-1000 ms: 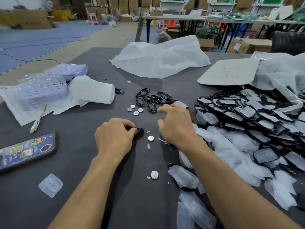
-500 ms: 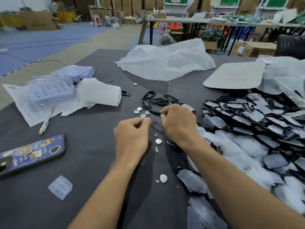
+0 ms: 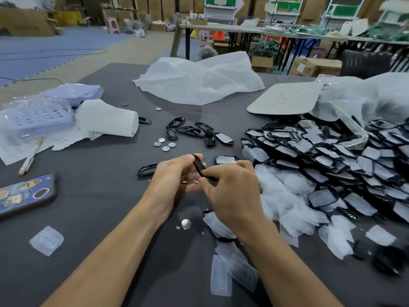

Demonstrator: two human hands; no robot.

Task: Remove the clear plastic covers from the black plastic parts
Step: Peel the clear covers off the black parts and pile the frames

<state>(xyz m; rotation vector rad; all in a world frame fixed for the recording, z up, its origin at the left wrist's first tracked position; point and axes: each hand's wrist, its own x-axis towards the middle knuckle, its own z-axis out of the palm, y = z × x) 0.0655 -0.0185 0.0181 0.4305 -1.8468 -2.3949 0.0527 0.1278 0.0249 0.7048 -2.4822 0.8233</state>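
Head view: coins [image 3: 164,144] and bare frames [image 3: 190,129] lie farther back on the bench [image 3: 99,207], with a phone [image 3: 24,193] at left and a heap of covered parts [image 3: 321,147] at right. The left hand [image 3: 172,176] and right hand [image 3: 232,191] both pinch one black part [image 3: 198,166] between them, just above the bench.

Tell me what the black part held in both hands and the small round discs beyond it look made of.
Black part: glossy black plastic, judging by highlights along its thin rim. Discs: probably metal, silvery and reflective; could be foil-faced.
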